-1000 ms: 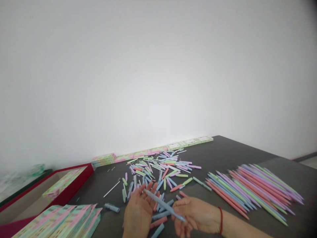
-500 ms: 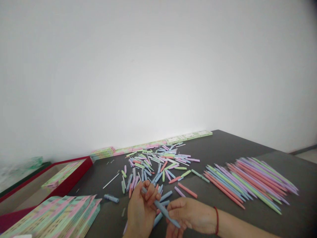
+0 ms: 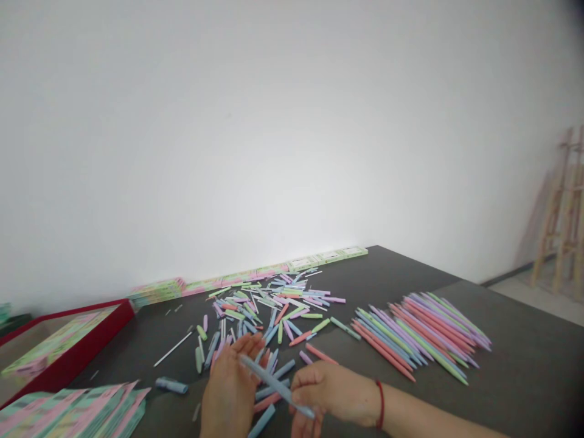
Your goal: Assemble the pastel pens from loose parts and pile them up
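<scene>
A light-blue pen (image 3: 279, 384) lies slantwise between my hands, its lower end to the right. My right hand (image 3: 331, 392), with a red cord at the wrist, pinches it near that lower end. Its upper end is at the palm of my left hand (image 3: 232, 380), whose fingers are loosened and stretched out; I cannot tell whether it touches the palm. Just beyond my hands spreads a heap of loose pastel pen parts (image 3: 280, 331) with thin white refills. A short blue pen part (image 3: 171, 385) lies to the left of my left hand.
Whole pens in several colours lie side by side in a pile (image 3: 424, 334) at the right. At the left are a red box (image 3: 104, 328) and a stack of printed packets (image 3: 77, 413). Printed boxes (image 3: 269, 271) line the wall. A wooden easel (image 3: 563, 225) stands far right.
The fingers of my left hand have uncurled from around the blue pen. My right hand still grips it. The view has turned to the right, bringing the easel into sight.
</scene>
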The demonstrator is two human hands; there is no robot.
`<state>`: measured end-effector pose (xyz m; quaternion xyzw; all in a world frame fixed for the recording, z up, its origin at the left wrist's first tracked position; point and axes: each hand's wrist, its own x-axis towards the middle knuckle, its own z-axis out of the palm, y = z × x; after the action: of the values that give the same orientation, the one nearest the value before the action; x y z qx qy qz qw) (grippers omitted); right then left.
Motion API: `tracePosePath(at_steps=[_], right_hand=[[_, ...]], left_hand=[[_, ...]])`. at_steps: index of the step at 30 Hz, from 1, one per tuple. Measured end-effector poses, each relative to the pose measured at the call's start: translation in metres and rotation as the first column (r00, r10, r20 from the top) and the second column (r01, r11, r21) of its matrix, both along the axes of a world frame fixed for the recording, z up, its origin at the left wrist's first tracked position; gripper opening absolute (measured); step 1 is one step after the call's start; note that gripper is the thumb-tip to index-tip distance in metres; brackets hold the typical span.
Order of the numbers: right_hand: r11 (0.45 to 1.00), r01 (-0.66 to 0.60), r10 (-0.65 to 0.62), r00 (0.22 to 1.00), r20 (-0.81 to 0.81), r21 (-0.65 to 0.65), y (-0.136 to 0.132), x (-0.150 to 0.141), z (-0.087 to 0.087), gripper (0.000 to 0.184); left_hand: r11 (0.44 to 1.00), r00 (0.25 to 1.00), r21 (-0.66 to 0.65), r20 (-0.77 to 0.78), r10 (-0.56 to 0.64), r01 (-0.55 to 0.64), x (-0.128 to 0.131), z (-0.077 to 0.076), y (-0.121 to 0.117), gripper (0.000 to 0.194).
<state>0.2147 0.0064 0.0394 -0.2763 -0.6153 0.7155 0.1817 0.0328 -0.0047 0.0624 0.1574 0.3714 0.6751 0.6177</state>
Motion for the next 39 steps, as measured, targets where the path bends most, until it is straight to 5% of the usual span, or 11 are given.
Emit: tracePosePath(at_steps=[4, 7, 10, 14, 18, 24, 31, 36, 39], right_hand=[[0.941, 0.095, -0.22, 0.902, 0.372, 0.326, -0.006, 0.05, 0.018, 0.008], [0.729, 0.021, -0.582, 0.546, 0.603, 0.684, -0.013, 0.093, 0.021, 0.012], [0.586, -0.149, -0.754, 0.259, 0.603, 0.796, -0.016, 0.12, 0.014, 0.016], [0.559, -0.257, -0.777, 0.168, 0.606, 0.788, -0.017, 0.128, 0.002, 0.024], [0.575, -0.303, -0.772, 0.105, 0.626, 0.76, -0.014, 0.123, 0.007, 0.022], [0.489, -0.293, -0.81, 0.196, 0.552, 0.822, 0.027, 0.087, 0.026, 0.024], [0.617, -0.157, -0.733, 0.243, 0.635, 0.771, 0.095, 0.058, 0.015, 0.02], [0.655, 0.07, -0.67, 0.514, 0.535, 0.753, 0.098, 0.045, 0.022, 0.02], [0.758, 0.184, -0.536, 0.722, 0.438, 0.625, 0.079, 0.026, 0.023, 0.03]], left_hand=[[0.984, 0.982, 0.026, -0.049, 0.18, -0.179, -0.018, -0.007, 0.015, 0.023], [0.98, 0.979, 0.066, -0.055, 0.194, -0.19, -0.023, -0.013, 0.021, 0.026], [0.975, 0.979, 0.124, -0.062, 0.193, -0.184, -0.023, -0.023, 0.023, 0.024], [0.977, 0.984, 0.146, -0.061, 0.165, -0.155, -0.019, -0.028, 0.021, 0.024], [0.979, 0.976, 0.056, -0.088, 0.2, -0.195, -0.011, -0.012, 0.013, 0.024], [0.976, 0.969, 0.007, -0.116, 0.219, -0.219, -0.003, 0.001, 0.01, 0.025], [0.972, 0.963, 0.049, -0.135, 0.233, -0.228, -0.008, 0.001, 0.012, 0.017], [0.986, 0.963, 0.047, -0.214, 0.164, -0.157, 0.002, -0.007, 0.009, 0.01], [0.999, 0.916, -0.022, -0.399, -0.034, 0.027, 0.016, -0.021, 0.006, 0.015]])
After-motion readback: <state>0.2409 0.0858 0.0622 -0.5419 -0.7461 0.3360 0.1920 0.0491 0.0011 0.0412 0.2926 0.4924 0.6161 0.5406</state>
